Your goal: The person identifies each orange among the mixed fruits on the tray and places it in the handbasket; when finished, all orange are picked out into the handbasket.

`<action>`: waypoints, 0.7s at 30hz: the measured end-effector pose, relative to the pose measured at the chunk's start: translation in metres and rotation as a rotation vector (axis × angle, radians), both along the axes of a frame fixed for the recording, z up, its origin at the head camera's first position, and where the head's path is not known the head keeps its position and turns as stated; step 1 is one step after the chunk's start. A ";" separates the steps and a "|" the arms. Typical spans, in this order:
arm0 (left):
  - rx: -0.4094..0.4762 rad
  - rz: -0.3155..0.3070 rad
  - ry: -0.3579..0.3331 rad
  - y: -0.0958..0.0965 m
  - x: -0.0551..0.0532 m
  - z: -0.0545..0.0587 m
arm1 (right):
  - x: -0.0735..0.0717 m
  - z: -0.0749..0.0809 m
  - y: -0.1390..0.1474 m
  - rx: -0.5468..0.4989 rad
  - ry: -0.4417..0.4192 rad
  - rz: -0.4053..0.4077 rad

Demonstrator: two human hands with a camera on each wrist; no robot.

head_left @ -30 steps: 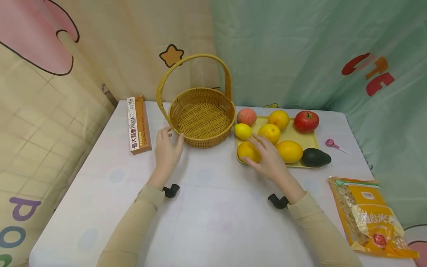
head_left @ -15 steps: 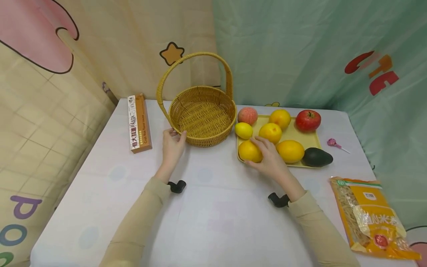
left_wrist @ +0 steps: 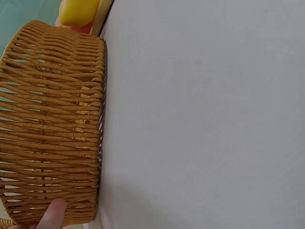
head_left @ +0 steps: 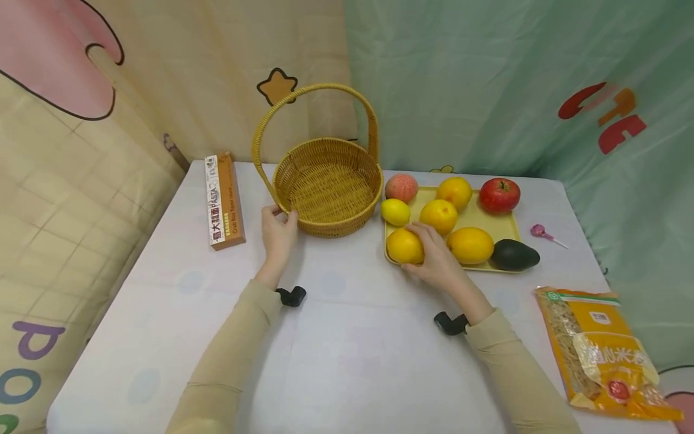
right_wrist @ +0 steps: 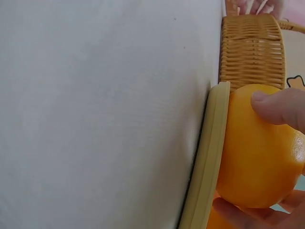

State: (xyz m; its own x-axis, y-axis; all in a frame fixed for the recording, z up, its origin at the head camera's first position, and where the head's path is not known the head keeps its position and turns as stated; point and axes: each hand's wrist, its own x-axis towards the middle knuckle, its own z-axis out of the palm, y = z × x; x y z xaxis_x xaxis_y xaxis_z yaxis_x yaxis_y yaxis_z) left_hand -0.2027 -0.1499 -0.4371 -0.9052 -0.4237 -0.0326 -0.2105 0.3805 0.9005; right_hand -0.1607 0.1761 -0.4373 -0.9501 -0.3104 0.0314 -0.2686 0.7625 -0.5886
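Observation:
The wicker basket (head_left: 331,226) with its tall hoop handle stands at the back of the table, with nothing in it. My left hand (head_left: 279,236) grips its near left rim; in the left wrist view the thumb (left_wrist: 55,212) presses the woven outer wall. My right hand (head_left: 438,259) holds an orange (head_left: 405,246) at the near left corner of the yellow tray (head_left: 501,226). In the right wrist view, the thumb lies on one side of the orange (right_wrist: 259,152) and the fingers curl round the other. The orange sits just inside the tray's rim.
Around the tray are a peach (head_left: 401,187), a lemon (head_left: 395,212), several yellow-orange fruits, a red apple (head_left: 499,195) and an avocado (head_left: 515,255). To the right lie a lollipop (head_left: 539,231) and a noodle bag (head_left: 607,355). A pasta box (head_left: 225,202) lies left of the basket.
My left hand has moved slightly forward and taken hold of the basket's rim. The right hand has closed round the orange. Basket and fruit have stayed in place.

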 end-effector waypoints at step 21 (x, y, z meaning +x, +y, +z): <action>0.165 -0.084 -0.023 -0.032 0.015 0.009 | 0.002 0.001 0.000 -0.093 -0.001 -0.105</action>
State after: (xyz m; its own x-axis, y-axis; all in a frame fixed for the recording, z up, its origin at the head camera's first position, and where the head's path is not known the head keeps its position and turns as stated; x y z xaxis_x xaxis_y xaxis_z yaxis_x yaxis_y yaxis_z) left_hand -0.1874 -0.1823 -0.4282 -0.9353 -0.3341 -0.1165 -0.2054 0.2446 0.9476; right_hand -0.1589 0.1764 -0.4362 -0.9772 -0.2050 0.0543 -0.1894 0.7287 -0.6581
